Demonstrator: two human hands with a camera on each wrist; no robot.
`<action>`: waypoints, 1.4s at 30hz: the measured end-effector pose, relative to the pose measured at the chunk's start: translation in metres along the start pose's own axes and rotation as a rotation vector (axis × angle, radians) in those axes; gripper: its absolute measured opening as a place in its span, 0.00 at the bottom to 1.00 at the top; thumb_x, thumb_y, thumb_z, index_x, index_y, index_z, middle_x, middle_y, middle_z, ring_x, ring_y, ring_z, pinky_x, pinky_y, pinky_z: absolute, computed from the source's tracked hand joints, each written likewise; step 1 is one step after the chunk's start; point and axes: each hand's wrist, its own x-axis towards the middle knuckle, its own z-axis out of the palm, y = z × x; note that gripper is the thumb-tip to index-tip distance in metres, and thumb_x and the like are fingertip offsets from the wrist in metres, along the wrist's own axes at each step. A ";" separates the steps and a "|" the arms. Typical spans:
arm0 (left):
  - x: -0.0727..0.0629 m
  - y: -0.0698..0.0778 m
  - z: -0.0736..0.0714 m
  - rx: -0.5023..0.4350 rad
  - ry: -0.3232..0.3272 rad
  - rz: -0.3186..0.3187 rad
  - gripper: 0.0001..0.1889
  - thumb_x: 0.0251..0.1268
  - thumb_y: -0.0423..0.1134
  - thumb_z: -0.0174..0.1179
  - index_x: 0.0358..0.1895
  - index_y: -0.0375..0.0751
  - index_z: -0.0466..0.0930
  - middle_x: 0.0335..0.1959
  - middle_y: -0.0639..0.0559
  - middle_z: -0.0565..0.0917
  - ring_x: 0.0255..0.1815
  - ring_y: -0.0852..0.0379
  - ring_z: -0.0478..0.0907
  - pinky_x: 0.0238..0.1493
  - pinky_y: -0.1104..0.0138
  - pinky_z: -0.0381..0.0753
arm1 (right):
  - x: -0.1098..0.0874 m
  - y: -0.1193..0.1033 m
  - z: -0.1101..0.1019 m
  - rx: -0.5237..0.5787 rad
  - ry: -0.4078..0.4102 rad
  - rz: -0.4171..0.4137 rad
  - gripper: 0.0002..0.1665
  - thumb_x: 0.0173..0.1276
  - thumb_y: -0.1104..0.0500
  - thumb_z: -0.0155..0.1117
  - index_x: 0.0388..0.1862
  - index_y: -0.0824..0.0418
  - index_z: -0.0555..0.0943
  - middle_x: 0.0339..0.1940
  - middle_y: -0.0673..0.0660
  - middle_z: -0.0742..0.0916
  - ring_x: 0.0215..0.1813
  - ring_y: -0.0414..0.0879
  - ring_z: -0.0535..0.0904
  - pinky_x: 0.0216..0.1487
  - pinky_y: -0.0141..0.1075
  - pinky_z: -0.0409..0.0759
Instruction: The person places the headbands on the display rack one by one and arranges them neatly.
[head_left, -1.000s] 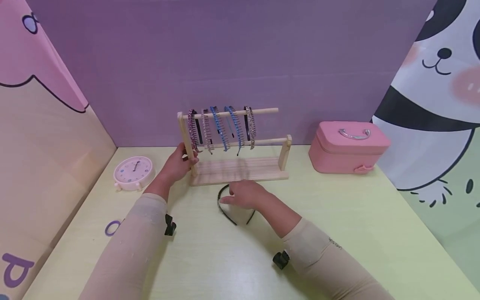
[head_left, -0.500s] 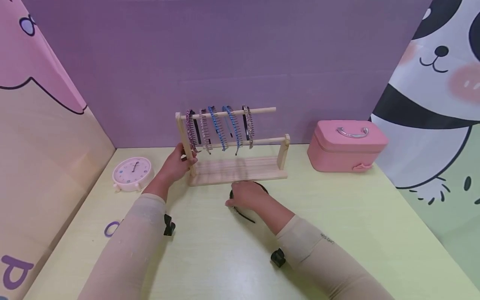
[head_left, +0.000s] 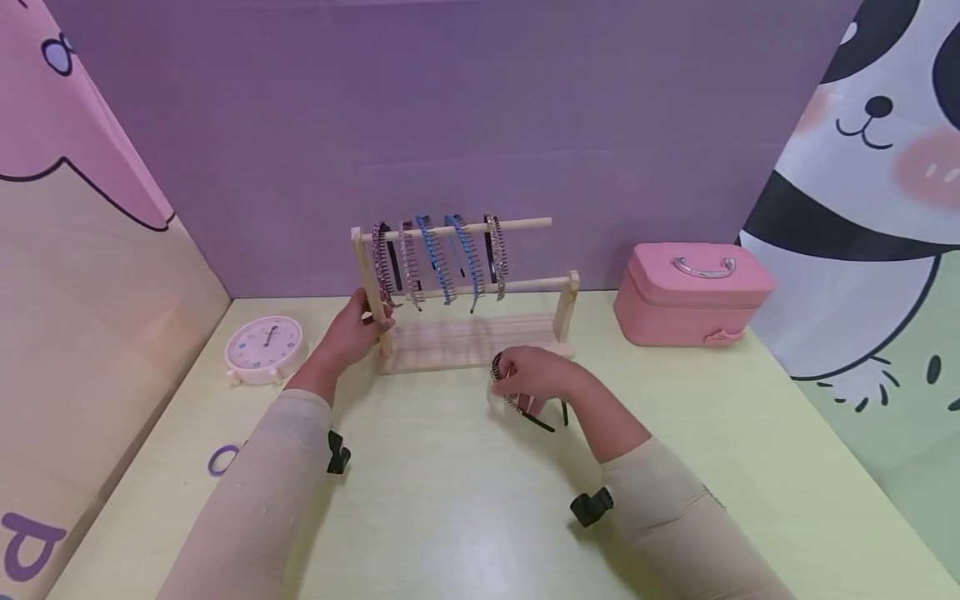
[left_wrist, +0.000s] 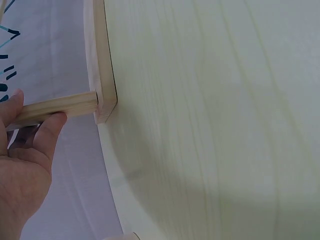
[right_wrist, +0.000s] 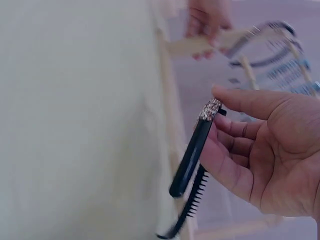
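A wooden headband rack (head_left: pixel 465 360) stands at the back of the table, with several glittery headbands hung over its upper bar (head_left: pixel 528 222). My left hand (head_left: pixel 356 328) grips the rack's left upright; in the left wrist view thumb and fingers close round that wooden post (left_wrist: pixel 75 105). Just before the rack's base, my right hand (head_left: pixel 536 373) pinches a black toothed headband (head_left: pixel 538 422) between thumb and fingers. In the right wrist view its end shows a sparkly patch (right_wrist: pixel 210 110) beside the thumb, and its black tips point down. Part of the band is hidden by the fingers.
A pink round clock (head_left: pixel 266 348) lies left of the rack. On the right stands a pink case (head_left: pixel 693 296) with a silver handle. A purple ring (head_left: pixel 222 459) rests by the left sleeve. A purple wall rises behind the table.
My right hand has taken up the headband from the table and carried it rightward, turning it. The left hand stays on the rack's upright.
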 end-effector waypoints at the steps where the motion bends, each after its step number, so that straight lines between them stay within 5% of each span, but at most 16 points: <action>1: 0.000 0.000 0.000 -0.001 0.000 0.001 0.25 0.75 0.39 0.54 0.68 0.49 0.55 0.62 0.46 0.69 0.71 0.44 0.68 0.66 0.47 0.73 | -0.003 0.003 -0.006 0.036 0.009 -0.013 0.14 0.70 0.54 0.65 0.41 0.61 0.73 0.32 0.59 0.83 0.28 0.50 0.83 0.29 0.43 0.87; 8: -0.002 0.001 0.000 -0.003 -0.001 -0.003 0.26 0.74 0.39 0.55 0.69 0.49 0.54 0.62 0.46 0.69 0.71 0.44 0.67 0.67 0.47 0.72 | -0.023 0.028 -0.045 0.224 0.075 -0.084 0.18 0.72 0.52 0.62 0.46 0.65 0.71 0.31 0.59 0.82 0.30 0.50 0.80 0.34 0.48 0.87; 19: -0.001 0.000 -0.001 0.004 0.004 0.011 0.25 0.75 0.40 0.54 0.68 0.49 0.55 0.62 0.46 0.69 0.71 0.44 0.68 0.67 0.47 0.72 | -0.058 0.047 -0.095 0.382 0.305 -0.167 0.20 0.75 0.51 0.57 0.52 0.65 0.67 0.32 0.57 0.79 0.32 0.47 0.79 0.41 0.49 0.88; 31: 0.000 -0.001 0.001 0.002 0.000 0.006 0.25 0.75 0.40 0.54 0.69 0.50 0.54 0.62 0.46 0.69 0.71 0.44 0.67 0.67 0.47 0.72 | -0.077 0.005 -0.105 0.246 0.750 -0.307 0.26 0.77 0.49 0.53 0.67 0.61 0.65 0.52 0.62 0.79 0.49 0.52 0.79 0.49 0.38 0.86; 42: 0.001 -0.002 0.001 0.012 0.001 0.009 0.25 0.74 0.41 0.55 0.68 0.49 0.55 0.62 0.46 0.69 0.71 0.45 0.68 0.67 0.48 0.73 | -0.074 -0.035 -0.093 0.305 0.844 -0.538 0.26 0.76 0.53 0.55 0.68 0.60 0.67 0.47 0.55 0.78 0.47 0.45 0.80 0.54 0.31 0.83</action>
